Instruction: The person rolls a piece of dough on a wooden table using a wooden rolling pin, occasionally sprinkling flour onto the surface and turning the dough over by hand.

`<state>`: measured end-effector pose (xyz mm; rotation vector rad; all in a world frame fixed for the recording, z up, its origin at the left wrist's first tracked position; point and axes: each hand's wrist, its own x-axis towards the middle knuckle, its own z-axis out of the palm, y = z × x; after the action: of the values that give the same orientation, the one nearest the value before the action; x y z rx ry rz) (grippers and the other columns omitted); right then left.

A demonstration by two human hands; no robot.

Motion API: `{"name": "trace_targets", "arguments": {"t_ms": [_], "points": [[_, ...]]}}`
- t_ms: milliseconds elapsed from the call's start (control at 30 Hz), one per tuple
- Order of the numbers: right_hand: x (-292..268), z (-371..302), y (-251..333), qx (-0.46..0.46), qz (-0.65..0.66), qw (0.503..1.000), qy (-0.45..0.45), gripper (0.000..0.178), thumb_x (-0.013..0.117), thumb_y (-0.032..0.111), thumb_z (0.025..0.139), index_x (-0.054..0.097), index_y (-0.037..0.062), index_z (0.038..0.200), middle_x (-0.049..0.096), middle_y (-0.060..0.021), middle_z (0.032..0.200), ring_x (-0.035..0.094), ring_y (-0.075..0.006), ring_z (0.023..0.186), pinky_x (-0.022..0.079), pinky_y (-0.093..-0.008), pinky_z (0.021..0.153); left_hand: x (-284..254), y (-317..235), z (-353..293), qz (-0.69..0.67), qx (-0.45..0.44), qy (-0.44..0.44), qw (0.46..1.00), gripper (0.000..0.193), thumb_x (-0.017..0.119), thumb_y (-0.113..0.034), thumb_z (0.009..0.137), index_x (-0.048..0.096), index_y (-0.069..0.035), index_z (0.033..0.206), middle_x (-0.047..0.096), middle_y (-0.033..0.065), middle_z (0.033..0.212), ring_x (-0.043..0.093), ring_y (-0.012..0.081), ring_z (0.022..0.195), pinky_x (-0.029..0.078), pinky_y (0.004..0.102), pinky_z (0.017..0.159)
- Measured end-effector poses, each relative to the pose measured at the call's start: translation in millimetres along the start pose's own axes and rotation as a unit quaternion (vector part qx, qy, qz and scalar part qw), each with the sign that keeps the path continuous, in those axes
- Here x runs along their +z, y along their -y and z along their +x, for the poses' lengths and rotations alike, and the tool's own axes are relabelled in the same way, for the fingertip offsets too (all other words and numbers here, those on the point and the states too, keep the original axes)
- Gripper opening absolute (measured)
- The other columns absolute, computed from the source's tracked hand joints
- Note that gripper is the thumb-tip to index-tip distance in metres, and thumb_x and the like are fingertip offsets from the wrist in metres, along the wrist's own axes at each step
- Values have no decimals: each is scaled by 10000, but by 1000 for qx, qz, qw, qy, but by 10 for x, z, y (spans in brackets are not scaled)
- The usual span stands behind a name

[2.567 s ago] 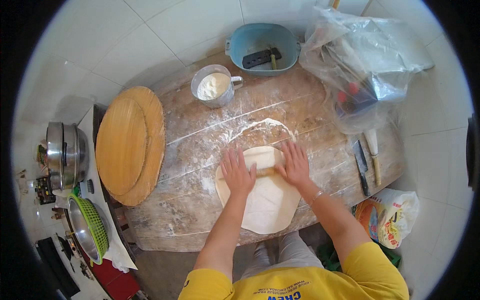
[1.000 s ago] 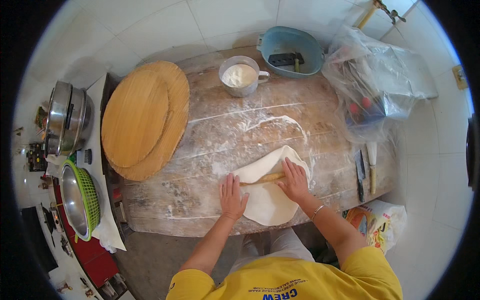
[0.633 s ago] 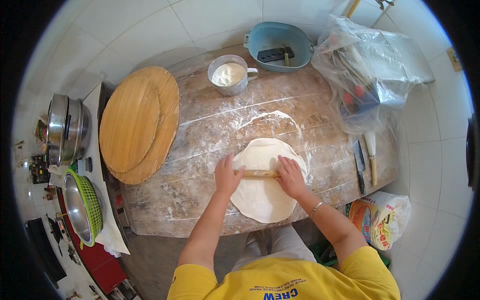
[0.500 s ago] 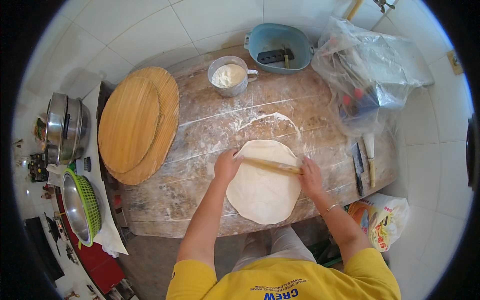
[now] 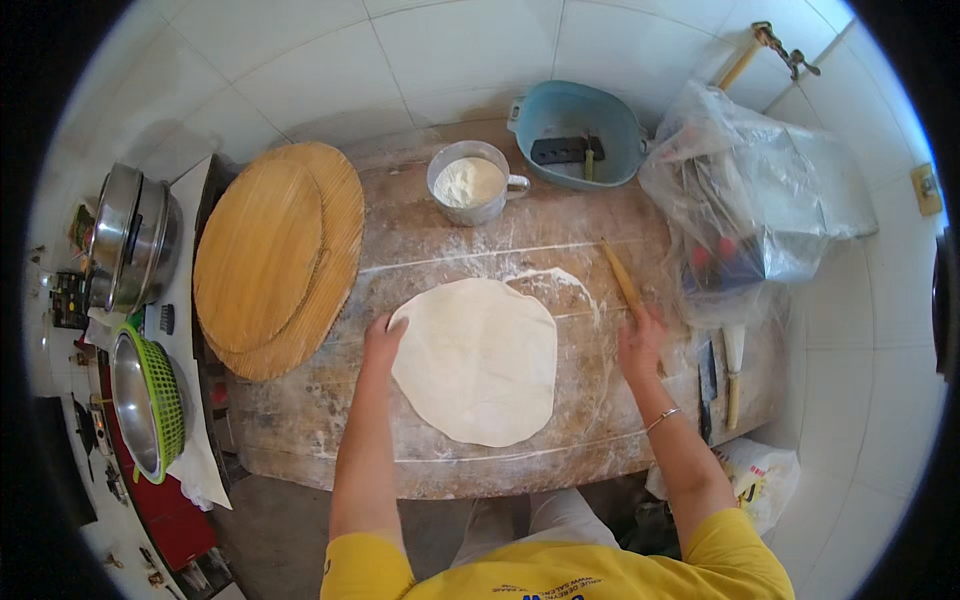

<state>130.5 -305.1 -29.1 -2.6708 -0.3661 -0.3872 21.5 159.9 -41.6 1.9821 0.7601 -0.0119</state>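
A thin, pale round sheet of dough [image 5: 478,362] lies flat on the floured wooden table [image 5: 330,430]. At its upper left edge, my left hand [image 5: 382,342] is closed, with the rim of the dough between thumb and fingers. My right hand [image 5: 642,342] is to the right of the dough, apart from it. It grips the lower end of a wooden rolling pin [image 5: 620,272], which slants up and left over the tabletop. The pin's lower end is hidden in my palm. A curved streak of loose flour [image 5: 565,277] marks the wood just beyond the dough.
Two round wooden boards [image 5: 258,255] are stacked at the left. Behind the dough stand a metal cup of flour [image 5: 472,188] and a blue basin [image 5: 575,110]. Plastic-covered items [image 5: 760,210] fill the back right. A knife [image 5: 707,385] and a wooden-handled brush [image 5: 734,370] lie near the right edge.
The rolling pin has come off the dough and swung to the right in my right hand. My left hand has let go of the pin and taken the dough's edge; the dough has shifted left.
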Motion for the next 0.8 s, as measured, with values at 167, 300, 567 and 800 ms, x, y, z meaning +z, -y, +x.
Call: {"name": "trace_targets", "arguments": {"t_ms": [167, 300, 567, 800], "points": [[301, 1444, 1265, -167, 273, 947, -17, 142, 658, 61, 857, 653, 21, 993, 656, -161, 1096, 632, -345, 971, 515, -409, 835, 168, 381, -894, -192, -226, -21, 955, 393, 642, -282, 923, 617, 46, 1137, 682, 140, 1025, 662, 234, 864, 522, 354, 742], [741, 2423, 2094, -243, 194, 942, 125, 166, 640, 159, 883, 672, 26, 978, 672, -150, 1046, 650, -331, 958, 529, -395, 830, 592, 215, -1218, -214, -177, -49, 960, 314, 609, -237, 940, 635, 41, 1082, 669, 62, 945, 604, 124, 844, 497, 307, 742], [1778, 2975, 2226, -219, -120, 907, 338, 392, 724, 283, 807, 659, 28, 1098, 674, -206, 1096, 643, -365, 1016, 508, -409, 913, 570, 15, -1315, -196, -97, -99, 971, 392, 614, -308, 930, 621, 27, 1134, 666, 51, 921, 589, 127, 813, 495, 307, 753], [1120, 2812, 1910, 32, 393, 868, 300, 200, 650, 114, 846, 677, -8, 1002, 666, -115, 809, 656, -187, 644, 538, -341, 542, 559, 142, -1265, -231, -122, -70, 963, 303, 622, -221, 926, 643, 21, 1107, 691, 64, 926, 619, 132, 825, 509, 303, 742]]}}
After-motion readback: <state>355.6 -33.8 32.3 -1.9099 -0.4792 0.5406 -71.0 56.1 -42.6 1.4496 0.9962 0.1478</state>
